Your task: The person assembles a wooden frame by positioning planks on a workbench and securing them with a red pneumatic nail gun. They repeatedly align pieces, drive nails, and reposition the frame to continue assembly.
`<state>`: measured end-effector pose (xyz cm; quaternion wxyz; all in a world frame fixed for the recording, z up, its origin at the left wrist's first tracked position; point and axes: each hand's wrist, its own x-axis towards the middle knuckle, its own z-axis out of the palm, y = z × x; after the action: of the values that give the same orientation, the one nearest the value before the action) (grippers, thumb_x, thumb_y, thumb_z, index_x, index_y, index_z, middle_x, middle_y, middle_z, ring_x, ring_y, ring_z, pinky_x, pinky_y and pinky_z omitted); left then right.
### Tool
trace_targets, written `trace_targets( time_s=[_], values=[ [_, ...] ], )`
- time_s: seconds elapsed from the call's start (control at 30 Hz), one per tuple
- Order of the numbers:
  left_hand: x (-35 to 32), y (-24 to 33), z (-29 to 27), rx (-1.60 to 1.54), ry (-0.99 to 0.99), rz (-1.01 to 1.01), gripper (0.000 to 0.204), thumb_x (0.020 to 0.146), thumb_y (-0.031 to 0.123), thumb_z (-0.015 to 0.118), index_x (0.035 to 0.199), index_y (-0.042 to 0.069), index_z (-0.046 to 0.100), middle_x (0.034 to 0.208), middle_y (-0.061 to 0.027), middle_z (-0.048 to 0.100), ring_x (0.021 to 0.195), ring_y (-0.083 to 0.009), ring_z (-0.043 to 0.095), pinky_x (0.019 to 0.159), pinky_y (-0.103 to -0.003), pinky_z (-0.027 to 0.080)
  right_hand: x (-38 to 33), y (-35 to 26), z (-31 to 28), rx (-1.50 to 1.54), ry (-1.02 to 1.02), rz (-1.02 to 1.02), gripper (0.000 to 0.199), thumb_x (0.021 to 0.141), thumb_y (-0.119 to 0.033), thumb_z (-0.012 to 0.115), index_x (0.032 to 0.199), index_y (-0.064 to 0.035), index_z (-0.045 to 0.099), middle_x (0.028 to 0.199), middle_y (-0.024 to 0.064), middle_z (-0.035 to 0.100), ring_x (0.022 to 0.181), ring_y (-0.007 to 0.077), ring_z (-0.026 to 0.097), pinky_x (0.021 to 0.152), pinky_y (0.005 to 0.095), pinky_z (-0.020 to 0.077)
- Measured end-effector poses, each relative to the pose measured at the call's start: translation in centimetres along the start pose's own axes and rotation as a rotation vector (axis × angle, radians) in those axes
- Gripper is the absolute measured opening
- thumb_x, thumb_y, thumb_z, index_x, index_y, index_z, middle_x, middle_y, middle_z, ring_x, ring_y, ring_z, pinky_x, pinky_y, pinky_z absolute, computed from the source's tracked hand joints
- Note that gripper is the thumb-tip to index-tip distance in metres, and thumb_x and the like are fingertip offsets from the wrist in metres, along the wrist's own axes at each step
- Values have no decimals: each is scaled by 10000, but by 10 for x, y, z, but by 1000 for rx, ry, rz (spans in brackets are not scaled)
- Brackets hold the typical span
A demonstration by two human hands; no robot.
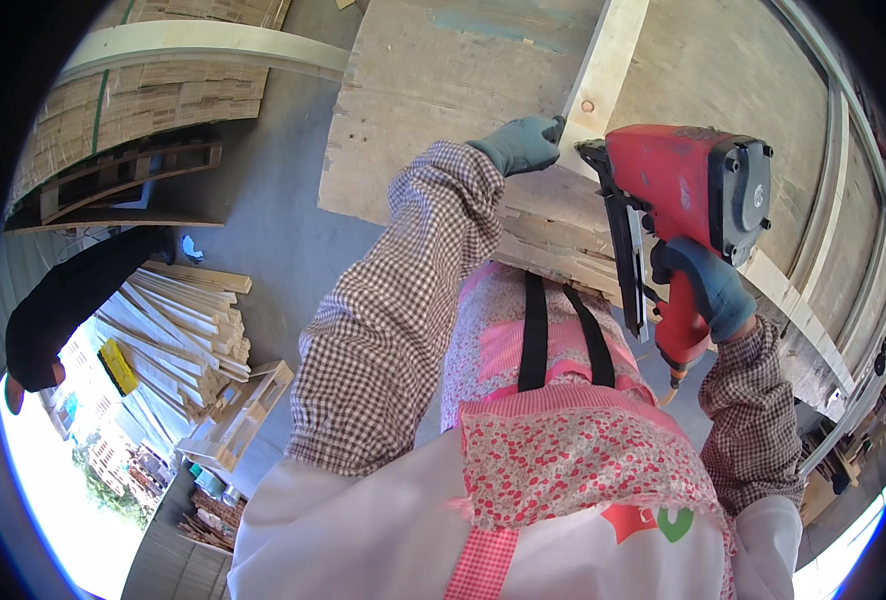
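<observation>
My right hand [711, 287], in a blue-grey glove, is wrapped round the handle of a red and black nail gun [668, 185]. The gun's nose is over the near end of a pale wooden plank [603, 75], which runs away from me across a worn plywood board [433, 110]. At that end my left hand [523, 145], gloved alike, has curled fingers against the plank's left edge and appears to grip it. The gun's long magazine [626, 255] points down toward me. A hose fitting [677, 375] sticks out under its handle.
Long timber rails [828, 190] and metal bars line the right side. Stacked wood on a pallet [133, 180] stands at far left. Below it, a person in dark clothes [88, 300] bends beside a pile of pale wooden strips [188, 320]. A small wooden frame [238, 425] lies nearby.
</observation>
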<state>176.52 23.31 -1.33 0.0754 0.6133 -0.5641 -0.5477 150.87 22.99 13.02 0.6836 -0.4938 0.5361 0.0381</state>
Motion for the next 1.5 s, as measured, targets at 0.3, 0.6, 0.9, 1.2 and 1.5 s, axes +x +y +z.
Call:
trace_targets(
  time_s=[0.3, 0.6, 0.9, 1.2, 1.5],
  values=[
    [28, 23, -2, 295, 174, -259, 424, 800, 426, 526, 911, 37, 654, 938, -177, 630, 896, -298, 596, 791, -372, 445, -4, 22, 9, -75, 38, -187, 121, 772, -106, 585, 817, 7, 581, 676, 41, 563, 591, 121, 538, 515, 239, 433],
    [7, 21, 6, 65, 329, -227, 390, 772, 437, 583, 937, 93, 659, 888, -138, 646, 848, -290, 608, 757, -368, 451, -67, 109, -11, -359, 255, -351, 374, 750, -120, 629, 1089, -22, 506, 966, 72, 558, 792, 147, 571, 647, 265, 493],
    [-6, 16, 60, 38, 743, -252, 577, 782, 328, 590, 1258, 49, 421, 1189, -188, 504, 1038, -328, 513, 883, -379, 395, -212, 290, 14, 554, 896, 23, 561, 649, 43, 661, 1146, 7, 403, 854, 118, 585, 593, 206, 595, 500, 317, 517],
    [-27, 159, 233, 644, 601, 361, 704, 746, 272, 617, 1338, 62, 299, 1353, -210, 302, 1235, -378, 287, 1009, -453, 248, -319, 475, 27, 926, 1244, 182, 431, 667, 6, 634, 1054, 14, 444, 787, 112, 576, 556, 197, 569, 497, 310, 487],
    [50, 320, 378, 804, 414, 609, 702, 710, 346, 640, 1303, 100, 357, 1332, -204, 319, 1222, -379, 294, 1007, -458, 244, -391, 591, -7, 1124, 1282, 198, 273, 686, -23, 603, 939, 18, 509, 708, 94, 567, 539, 181, 544, 504, 300, 457]
  ],
)
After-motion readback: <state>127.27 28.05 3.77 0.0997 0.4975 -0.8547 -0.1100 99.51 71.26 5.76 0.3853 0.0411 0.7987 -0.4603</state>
